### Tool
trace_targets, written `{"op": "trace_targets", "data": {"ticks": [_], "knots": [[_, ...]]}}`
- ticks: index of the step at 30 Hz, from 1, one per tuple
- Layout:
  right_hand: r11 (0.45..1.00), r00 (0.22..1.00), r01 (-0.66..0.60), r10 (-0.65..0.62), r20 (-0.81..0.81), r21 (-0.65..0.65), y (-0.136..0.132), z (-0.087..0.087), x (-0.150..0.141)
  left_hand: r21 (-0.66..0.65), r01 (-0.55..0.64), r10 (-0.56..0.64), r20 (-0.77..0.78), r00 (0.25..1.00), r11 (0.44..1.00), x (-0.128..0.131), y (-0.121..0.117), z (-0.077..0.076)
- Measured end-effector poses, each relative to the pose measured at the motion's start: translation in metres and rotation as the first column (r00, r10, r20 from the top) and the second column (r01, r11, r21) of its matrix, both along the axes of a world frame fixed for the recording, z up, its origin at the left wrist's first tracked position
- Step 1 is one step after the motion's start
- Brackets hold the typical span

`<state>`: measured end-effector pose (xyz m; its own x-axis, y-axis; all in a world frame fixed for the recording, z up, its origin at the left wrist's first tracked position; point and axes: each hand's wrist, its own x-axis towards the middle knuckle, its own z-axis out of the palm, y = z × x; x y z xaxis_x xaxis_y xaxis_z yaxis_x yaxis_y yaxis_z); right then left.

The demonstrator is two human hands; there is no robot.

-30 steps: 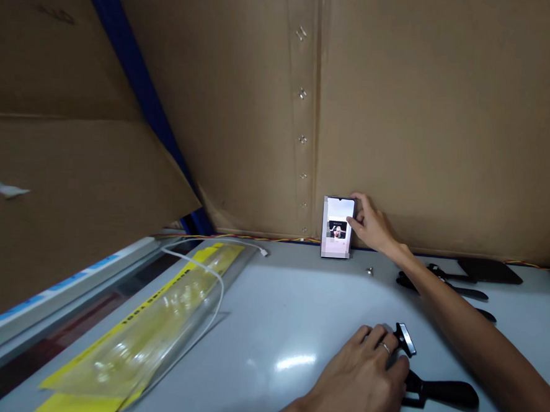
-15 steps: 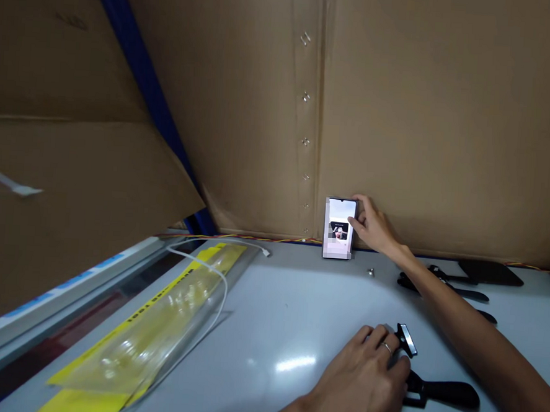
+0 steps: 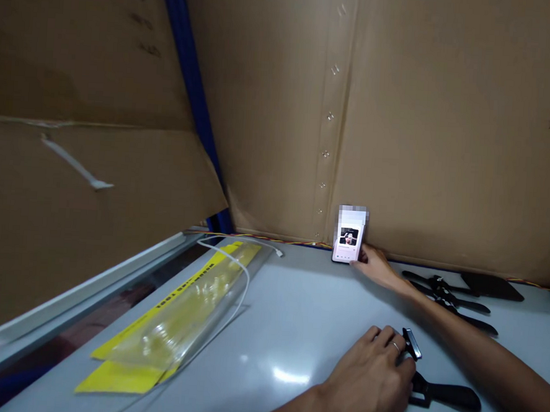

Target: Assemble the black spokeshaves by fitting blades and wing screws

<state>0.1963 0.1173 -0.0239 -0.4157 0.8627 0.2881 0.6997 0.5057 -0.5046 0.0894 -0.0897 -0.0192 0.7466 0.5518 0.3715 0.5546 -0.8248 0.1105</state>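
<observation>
A phone (image 3: 348,251) with its screen lit leans upright against the cardboard wall at the back of the table. My right hand (image 3: 379,269) is at its lower right edge, thumb near the bottom of the screen and the other fingers partly hidden. Nearer to me, my left hand (image 3: 370,380) is closed around a black tool (image 3: 454,397), its fingers curled over the middle. A black handle sticks out to the right, and a bright metal edge shows past the fingertips. The part under my palm is hidden.
Several black-handled tools (image 3: 475,321) and a flat black piece (image 3: 494,286) lie at the back right. On the left are a clear plastic sleeve with yellow card (image 3: 155,329) and a white cable (image 3: 247,291). Cardboard walls (image 3: 447,129) and a blue post (image 3: 190,76) enclose the table.
My right hand has slid from the phone's upper right edge down to its lower right edge. The screen picture differs. My left hand keeps hold of the black tool; the camera view has shifted.
</observation>
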Motion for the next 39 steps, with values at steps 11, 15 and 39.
{"op": "trace_targets", "data": {"ticks": [11,15,39], "knots": [[0.999,0.999,0.005,-0.007,0.035,0.035,0.001,-0.006,-0.005,-0.021,0.012,-0.012,-0.02,1.0,1.0,-0.001,0.0,0.001],[0.999,0.999,0.018,-0.02,0.044,0.049,-0.002,-0.008,-0.006,-0.044,0.012,-0.012,-0.017,1.0,0.999,-0.003,0.0,0.006],[0.998,0.997,0.005,-0.009,0.074,0.063,0.002,-0.01,-0.008,-0.125,0.013,-0.017,-0.026,1.0,0.992,-0.007,-0.004,0.017]]}}
